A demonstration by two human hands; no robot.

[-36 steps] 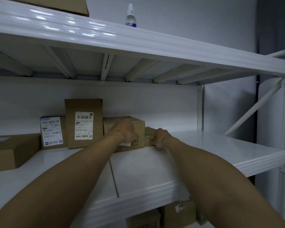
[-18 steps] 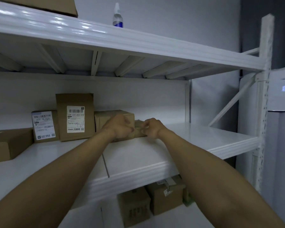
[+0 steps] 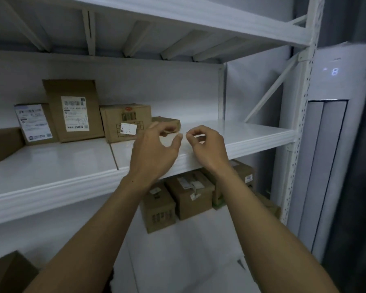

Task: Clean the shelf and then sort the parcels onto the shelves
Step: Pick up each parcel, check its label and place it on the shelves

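A white metal shelf (image 3: 251, 134) carries a row of brown cardboard parcels against its back wall. From left: a short labelled box (image 3: 33, 122), a tall labelled box (image 3: 72, 111), a medium box (image 3: 125, 122) and a small flat box (image 3: 167, 122) at its right. My left hand (image 3: 154, 149) hovers just in front of the medium and small boxes, fingers apart and curled, holding nothing. My right hand (image 3: 207, 144) floats beside it above the shelf's front edge, fingers loosely curled, empty.
Another brown box (image 3: 2, 142) sits at the shelf's far left. Several parcels (image 3: 186, 197) stand on the lower shelf below my hands. A white upright post (image 3: 300, 123) bounds the shelf on the right, with a white appliance (image 3: 334, 144) beyond it. A box corner (image 3: 6, 271) shows bottom left.
Both hands have let go of the small and medium boxes and pulled back toward the shelf's front edge. The view has tilted down and right, hiding the top shelf's spray bottle.
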